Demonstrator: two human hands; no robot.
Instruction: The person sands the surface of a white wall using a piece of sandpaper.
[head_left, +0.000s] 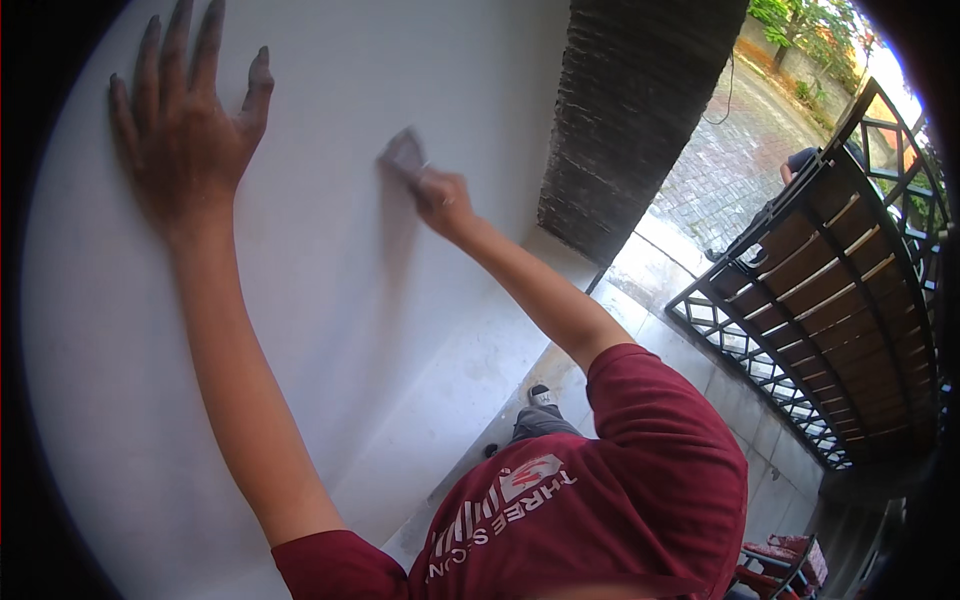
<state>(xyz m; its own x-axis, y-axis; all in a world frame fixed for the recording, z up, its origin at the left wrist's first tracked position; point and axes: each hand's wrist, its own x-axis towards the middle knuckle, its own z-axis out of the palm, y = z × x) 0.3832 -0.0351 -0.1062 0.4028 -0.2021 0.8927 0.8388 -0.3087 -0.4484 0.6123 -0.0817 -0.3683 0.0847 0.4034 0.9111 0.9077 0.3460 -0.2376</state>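
My left hand (184, 120) rests with its palm toward the white wall (315, 247), fingers spread and nothing in it. The fingertips look dusted with grey. To its right, my right hand (448, 201) grips a small flat scraper (405, 154) held up against the same wall. Motion blurs the tool, so its exact kind and its edge are unclear. Below it, a soft brownish shadow runs down the wall surface.
A dark, rough-textured pillar face (637, 97) borders the wall on the right. Beyond stands a metal gate with brown slats (817, 300), a person (801, 161) partly behind it. Pale floor tiles (675, 360) lie below, and a red-patterned folding chair (787, 562) is at lower right.
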